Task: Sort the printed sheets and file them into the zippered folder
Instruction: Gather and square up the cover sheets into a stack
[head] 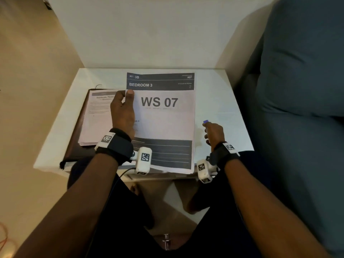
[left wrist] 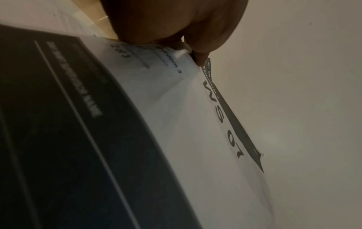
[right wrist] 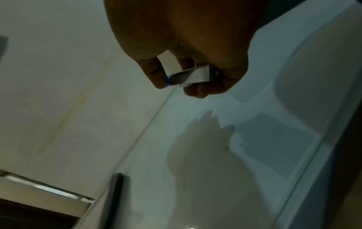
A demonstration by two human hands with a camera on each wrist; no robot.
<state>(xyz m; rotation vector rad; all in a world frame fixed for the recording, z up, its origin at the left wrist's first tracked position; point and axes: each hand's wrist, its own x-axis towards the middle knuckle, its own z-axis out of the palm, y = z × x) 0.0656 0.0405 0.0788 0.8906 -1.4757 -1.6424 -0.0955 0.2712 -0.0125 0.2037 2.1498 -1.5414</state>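
Observation:
A printed sheet (head: 163, 120) reading "BEDROOM 3" and "WS 07" tops a stack at the middle of the white table (head: 219, 101). My left hand (head: 122, 108) pinches that sheet's left edge, thumb on top; the left wrist view shows the sheet (left wrist: 176, 124) lifted and curved under my left hand (left wrist: 197, 52). A dark zippered folder (head: 74, 151) lies at the left with another pile of printed sheets (head: 96, 116) on it. My right hand (head: 212, 131), right of the stack, holds a small folded slip (right wrist: 186, 75) with a blue edge (head: 205, 121).
A blue-grey upholstered seat (head: 301, 90) stands close on the right. A cream wall (head: 149, 30) rises behind the table. My legs are below the table's front edge. An orange cable (head: 5, 239) lies on the floor at the lower left.

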